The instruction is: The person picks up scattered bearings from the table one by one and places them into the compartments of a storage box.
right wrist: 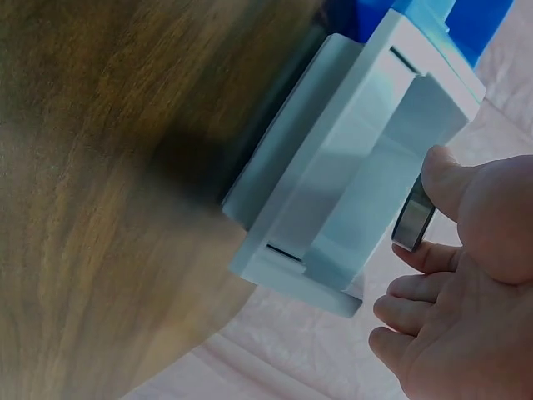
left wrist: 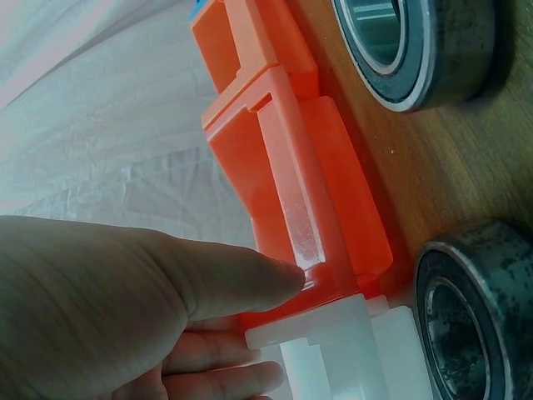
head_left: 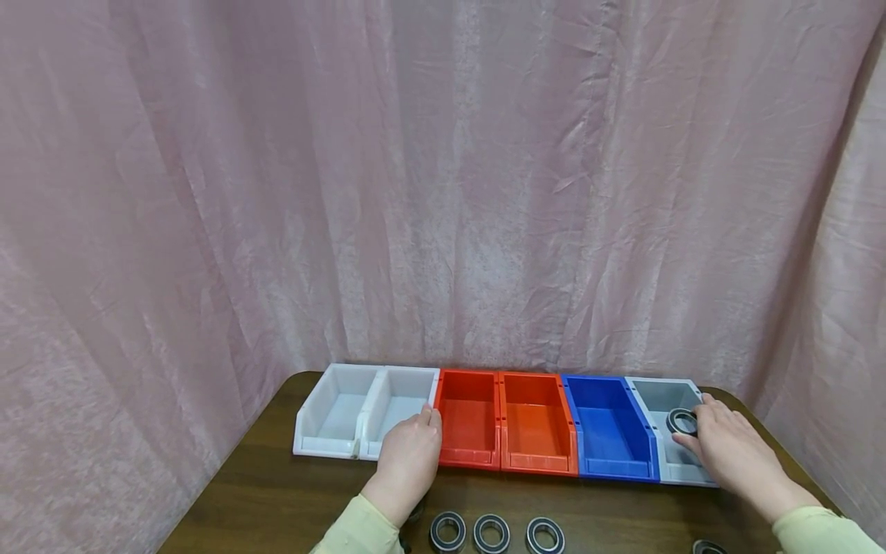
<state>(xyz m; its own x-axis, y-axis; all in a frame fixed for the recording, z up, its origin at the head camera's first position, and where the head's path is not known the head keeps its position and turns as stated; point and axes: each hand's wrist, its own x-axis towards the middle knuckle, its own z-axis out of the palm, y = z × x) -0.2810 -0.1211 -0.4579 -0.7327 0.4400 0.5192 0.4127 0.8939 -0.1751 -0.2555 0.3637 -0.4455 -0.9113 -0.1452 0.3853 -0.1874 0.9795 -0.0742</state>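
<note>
My right hand (head_left: 737, 454) pinches a ball bearing (head_left: 673, 423) between thumb and fingers, over the grey bin (head_left: 640, 388) at the row's right end. In the right wrist view the bearing (right wrist: 413, 222) is held edge-on beside the bin's opening, with the other fingers loosely bent. My left hand (head_left: 410, 454) hovers by the border of the second white bin (head_left: 404, 377) and the red bin (head_left: 471, 455). Its thumb is straight and overlaps the red bin's rim in the left wrist view; the fingers are loosely bent, with nothing seen in them.
Several bearings lie on the dark wooden table (head_left: 249, 492) in front of the bins, one bearing (left wrist: 510, 287) close to my left hand. Another white bin (head_left: 325, 446), an orange bin (head_left: 540, 463) and a blue bin (head_left: 616, 469) complete the row. A pink curtain (head_left: 443, 192) hangs behind.
</note>
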